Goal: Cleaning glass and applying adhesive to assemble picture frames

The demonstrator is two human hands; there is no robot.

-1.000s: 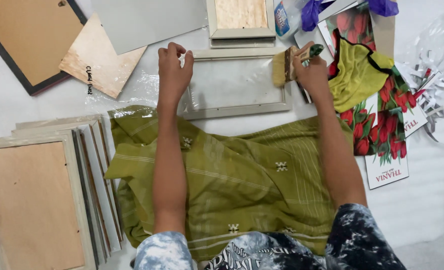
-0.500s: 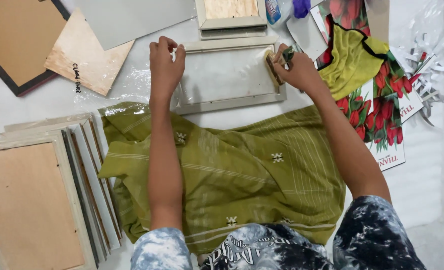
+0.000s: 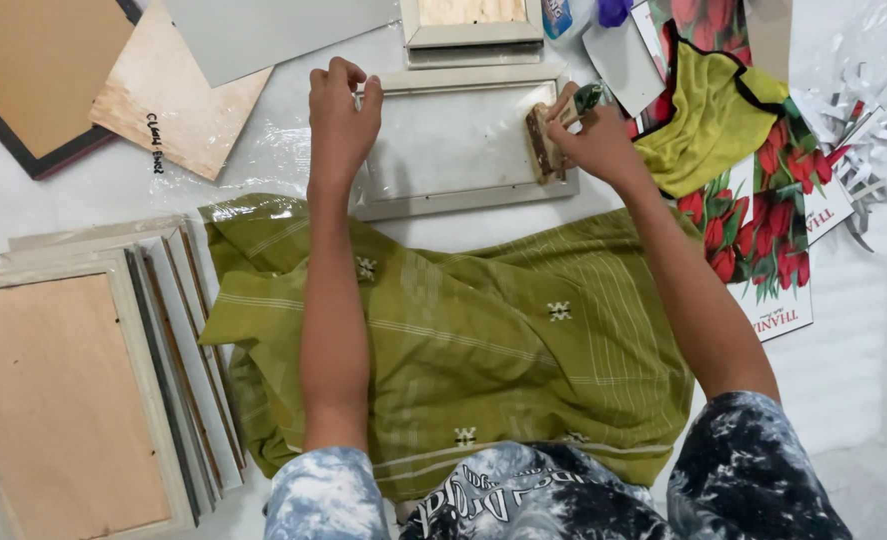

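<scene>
A pale grey picture frame (image 3: 463, 197) lies face down on the white floor in front of me, its back panel showing. My left hand (image 3: 341, 115) grips the frame's top left corner. My right hand (image 3: 588, 140) holds a small brown brush (image 3: 540, 142) with its bristles resting on the back panel near the frame's right edge. An olive green cloth (image 3: 483, 330) with white stitched motifs covers my lap below the frame.
A stack of wood-backed frames (image 3: 83, 380) lies at the left. Plywood pieces (image 3: 173, 100) and a dark frame (image 3: 23, 70) sit at the top left, another frame (image 3: 471, 25) at the top. A yellow cloth (image 3: 703, 120) and tulip prints (image 3: 773, 210) lie at the right.
My right hand has moved the brush from beyond the frame's right side onto its back panel. The left hand has stayed on the top left corner.
</scene>
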